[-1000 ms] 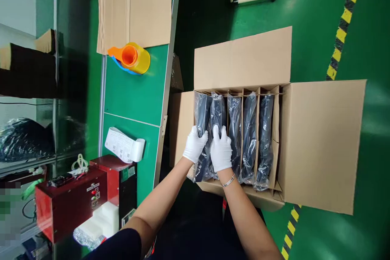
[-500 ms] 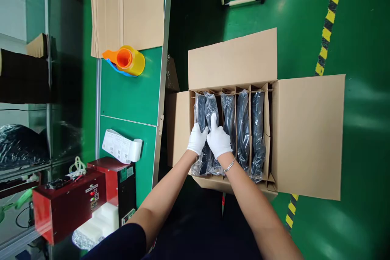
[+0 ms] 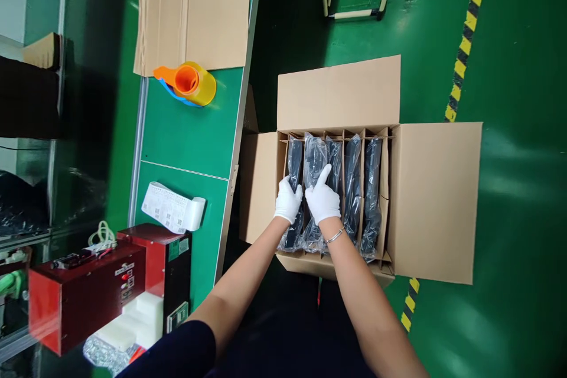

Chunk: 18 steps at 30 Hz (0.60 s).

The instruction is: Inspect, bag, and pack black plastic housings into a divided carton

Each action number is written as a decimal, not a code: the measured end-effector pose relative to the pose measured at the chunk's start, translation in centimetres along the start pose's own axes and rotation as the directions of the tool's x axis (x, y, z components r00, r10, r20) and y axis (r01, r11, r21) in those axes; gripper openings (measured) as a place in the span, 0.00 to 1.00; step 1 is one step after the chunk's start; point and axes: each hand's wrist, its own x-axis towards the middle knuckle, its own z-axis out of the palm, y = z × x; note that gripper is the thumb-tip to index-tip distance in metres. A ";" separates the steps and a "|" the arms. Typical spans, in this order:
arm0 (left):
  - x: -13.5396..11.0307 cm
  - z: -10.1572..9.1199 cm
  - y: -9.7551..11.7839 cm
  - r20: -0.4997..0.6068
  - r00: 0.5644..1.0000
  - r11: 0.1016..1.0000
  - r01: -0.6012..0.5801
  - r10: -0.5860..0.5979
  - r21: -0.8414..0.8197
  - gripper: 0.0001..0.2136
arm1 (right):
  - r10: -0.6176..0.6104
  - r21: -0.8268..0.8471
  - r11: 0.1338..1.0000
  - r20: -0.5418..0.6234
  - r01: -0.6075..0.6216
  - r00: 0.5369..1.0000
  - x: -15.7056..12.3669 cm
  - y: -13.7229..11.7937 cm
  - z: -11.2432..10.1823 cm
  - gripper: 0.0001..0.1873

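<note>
An open cardboard box point(image 3: 339, 97) stands below me, divided by upright cardboard partitions. Several black, flat items in clear plastic bags are slotted in it on edge. My left hand point(image 3: 288, 201), in a white glove, is closed on the leftmost bagged black item point(image 3: 295, 156). My right hand point(image 3: 323, 198), also gloved, has its fingers curled at the second bagged black item point(image 3: 315, 153), thumb pointing up along it. That second item shows more of its broad face than the others. The fingertips of both hands are partly hidden among the bags.
On the left, a green table point(image 3: 190, 139) carries flat cardboard point(image 3: 212, 12), a yellow and orange container point(image 3: 201, 85), a label roll point(image 3: 192, 214) and a red machine point(image 3: 88, 289). A pipe frame point(image 3: 354, 14) and yellow-black floor tape point(image 3: 465, 44) lie beyond the box.
The second bagged item has turned to show a wider face, and my right hand has shifted slightly right with it. The hands have spread a little apart. The whole view has shifted slightly.
</note>
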 end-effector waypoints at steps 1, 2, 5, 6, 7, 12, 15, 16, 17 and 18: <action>-0.9 0.0 0.1 -0.026 0.997 0.997 -0.072 0.072 -0.010 0.25 | -0.002 0.008 1.000 0.000 0.002 1.000 -0.1 0.3 0.0 0.45; -1.7 -0.1 0.2 -0.033 0.987 0.987 -0.157 0.157 -0.027 0.25 | -0.015 0.020 1.000 0.006 0.015 1.000 -0.1 0.5 -0.1 0.44; -2.8 0.0 1.2 0.058 0.947 0.947 -0.313 0.317 -0.067 0.24 | -0.088 0.074 0.994 0.038 0.085 0.995 -0.3 1.7 -0.2 0.40; -2.7 0.0 1.8 0.122 0.944 0.952 -0.304 0.307 -0.047 0.25 | -0.125 0.107 0.987 0.040 0.120 0.991 -0.4 2.2 -0.2 0.37; -2.4 0.1 2.5 0.183 0.946 0.962 -0.274 0.269 0.001 0.27 | -0.159 0.149 0.977 0.019 0.155 0.987 -0.5 3.0 -0.2 0.34; -0.1 1.0 6.4 0.249 0.968 0.945 -0.061 -0.022 0.322 0.41 | -0.036 0.270 0.954 -0.323 0.128 0.946 -0.4 7.5 -0.8 0.26; 0.5 1.4 6.6 0.229 0.971 0.959 0.002 -0.070 0.284 0.35 | 0.069 0.197 0.980 -0.294 -0.010 0.953 0.7 9.0 -1.5 0.27; 0.7 1.4 6.2 0.230 0.971 0.972 0.007 -0.063 0.237 0.35 | 0.094 0.165 0.985 -0.253 -0.053 0.963 1.2 9.0 -1.8 0.28; 0.8 1.3 5.7 0.234 0.971 0.983 0.008 -0.052 0.185 0.35 | 0.120 0.134 0.987 -0.211 -0.093 0.970 1.8 8.9 -1.9 0.29; 1.0 1.2 5.3 0.242 0.969 0.990 0.009 -0.043 0.140 0.36 | 0.146 0.108 0.986 -0.172 -0.128 0.974 2.4 8.6 -2.1 0.30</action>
